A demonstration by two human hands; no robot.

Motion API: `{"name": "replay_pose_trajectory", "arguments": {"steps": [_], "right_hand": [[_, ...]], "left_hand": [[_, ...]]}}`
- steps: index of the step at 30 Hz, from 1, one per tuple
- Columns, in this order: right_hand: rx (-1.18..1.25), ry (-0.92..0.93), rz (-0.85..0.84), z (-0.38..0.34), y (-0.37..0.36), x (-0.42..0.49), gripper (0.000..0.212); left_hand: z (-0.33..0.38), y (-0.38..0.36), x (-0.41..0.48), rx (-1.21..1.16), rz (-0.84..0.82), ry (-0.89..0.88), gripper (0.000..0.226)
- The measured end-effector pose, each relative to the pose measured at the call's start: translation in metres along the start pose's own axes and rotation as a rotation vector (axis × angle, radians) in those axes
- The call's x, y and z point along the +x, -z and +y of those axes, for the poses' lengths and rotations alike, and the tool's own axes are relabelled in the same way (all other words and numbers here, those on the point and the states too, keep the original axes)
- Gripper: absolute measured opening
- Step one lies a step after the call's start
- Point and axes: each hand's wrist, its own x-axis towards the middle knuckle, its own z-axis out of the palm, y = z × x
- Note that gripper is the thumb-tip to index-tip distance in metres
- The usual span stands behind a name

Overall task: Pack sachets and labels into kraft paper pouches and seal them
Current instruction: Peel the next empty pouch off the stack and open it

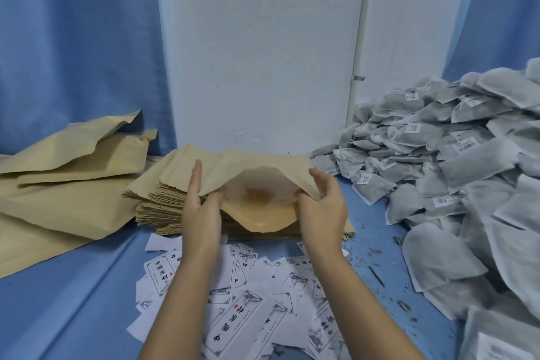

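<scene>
A heap of grey sachets (455, 172) fills the 3 o'clock side of the blue cloth (73, 301), piled loose and, by my reading, near enough for the right hand to draw from. At 9 o'clock lie large crumpled kraft sheets (58, 178), pushed aside, well apart from the work. At the centre, toward 12 o'clock, sits a flat stack of pouches (157, 199), mouths facing the person.

On top of the stack is the open pouch (263, 172), its upper wall lifted into an arch so the pale lining shows; nothing is visible inside. Printed labels (242, 310) are scattered at 6 o'clock, just below the stack and under the forearms.

The left hand (201, 207) pinches the mouth's upper wall at its 9 o'clock edge, fingers outside, thumb within. The right hand (321, 204) grips the 3 o'clock edge likewise. Pulling both edges likely holds the mouth wide for filling. Small herb crumbs (377, 272) lie at 4 o'clock.
</scene>
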Motion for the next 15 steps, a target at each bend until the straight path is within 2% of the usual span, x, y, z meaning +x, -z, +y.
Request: {"name": "replay_pose_trajectory", "arguments": {"steps": [3,9,12,15], "right_hand": [[0.02,0.001,0.002,0.0,0.0,0.001,0.043],[0.061,0.029,-0.052,0.0,-0.003,0.0,0.035],[0.097,0.069,-0.08,0.0,-0.006,-0.003,0.032],[0.131,0.096,-0.073,-0.001,-0.007,-0.005,0.035]], "left_hand": [[-0.001,-0.004,-0.003,0.171,-0.131,-0.17,0.044],[-0.003,-0.016,-0.012,0.303,-0.282,-0.352,0.039],[-0.004,-0.022,-0.016,0.349,-0.239,-0.421,0.037],[-0.006,-0.027,-0.019,0.353,-0.076,-0.408,0.05]]}}
